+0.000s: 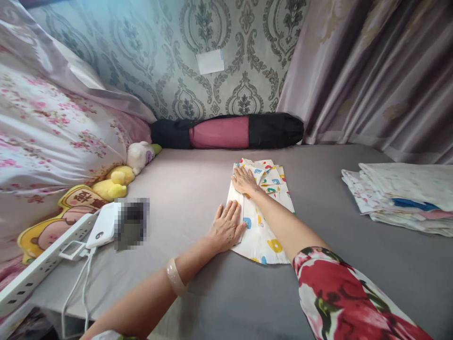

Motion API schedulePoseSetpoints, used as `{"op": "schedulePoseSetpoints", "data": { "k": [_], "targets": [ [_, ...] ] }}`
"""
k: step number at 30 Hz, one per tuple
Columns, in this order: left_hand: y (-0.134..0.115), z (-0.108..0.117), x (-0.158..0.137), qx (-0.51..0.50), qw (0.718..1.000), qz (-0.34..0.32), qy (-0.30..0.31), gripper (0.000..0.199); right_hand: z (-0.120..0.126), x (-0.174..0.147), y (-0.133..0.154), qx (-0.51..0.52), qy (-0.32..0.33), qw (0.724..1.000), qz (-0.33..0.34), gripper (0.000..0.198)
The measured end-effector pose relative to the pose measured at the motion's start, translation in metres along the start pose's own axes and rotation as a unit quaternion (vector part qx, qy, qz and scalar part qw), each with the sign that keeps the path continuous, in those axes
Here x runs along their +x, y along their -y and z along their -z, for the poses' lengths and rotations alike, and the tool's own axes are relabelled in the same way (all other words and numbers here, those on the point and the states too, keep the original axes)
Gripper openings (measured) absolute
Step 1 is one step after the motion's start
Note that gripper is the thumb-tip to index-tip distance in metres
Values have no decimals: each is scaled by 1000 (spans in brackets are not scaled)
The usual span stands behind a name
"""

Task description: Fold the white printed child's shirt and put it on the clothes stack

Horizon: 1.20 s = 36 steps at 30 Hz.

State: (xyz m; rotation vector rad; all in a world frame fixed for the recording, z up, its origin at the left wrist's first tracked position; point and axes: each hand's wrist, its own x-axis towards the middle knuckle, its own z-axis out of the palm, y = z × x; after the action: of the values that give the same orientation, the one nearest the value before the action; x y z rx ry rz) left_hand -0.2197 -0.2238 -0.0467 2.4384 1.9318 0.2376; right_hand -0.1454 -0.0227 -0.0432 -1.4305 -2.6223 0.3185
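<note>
A white garment (278, 219) with a colourful print lies on the grey sheet, its sides folded inward. My left hand (226, 225) rests flat on its lower left edge, fingers stretched out. Further up, my right hand (244, 180) presses flat on the upper left part, near the folded top layers. Neither hand grips the cloth. My right forearm crosses over the middle of the garment and hides some of it.
A stack of folded cloth (403, 198) lies at the right. Along the wall sits a long black and pink bag (226, 132). On the left are plush toys (113, 183), a white power bank (102, 225) with a cable, and a white rail (42, 262). Curtains hang on both sides.
</note>
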Motion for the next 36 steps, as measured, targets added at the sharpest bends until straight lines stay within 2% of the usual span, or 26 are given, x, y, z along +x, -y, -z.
{"op": "schedulePoseSetpoints", "data": {
  "k": [8, 13, 18, 24, 30, 36],
  "targets": [
    [-3, 7, -2, -31, 999, 9, 11, 60, 3, 5, 2, -5, 20, 1000, -4, 59],
    [-5, 16, -2, -54, 998, 10, 16, 58, 5, 16, 7, -11, -6, 1000, 6, 58],
    [-3, 15, -3, -59, 998, -13, 15, 58, 0, 27, 8, -9, -11, 1000, 13, 59],
    [-3, 15, -3, -60, 998, -12, 6, 57, -4, 28, 5, 3, -11, 1000, 16, 59],
    [-2, 15, -4, -74, 997, -19, -17, 54, 5, 31, -2, 20, 3, 1000, 20, 59],
    [0, 11, -4, -76, 996, -21, -30, 53, 12, 27, -17, 8, -35, 999, -5, 61]
  ]
}}
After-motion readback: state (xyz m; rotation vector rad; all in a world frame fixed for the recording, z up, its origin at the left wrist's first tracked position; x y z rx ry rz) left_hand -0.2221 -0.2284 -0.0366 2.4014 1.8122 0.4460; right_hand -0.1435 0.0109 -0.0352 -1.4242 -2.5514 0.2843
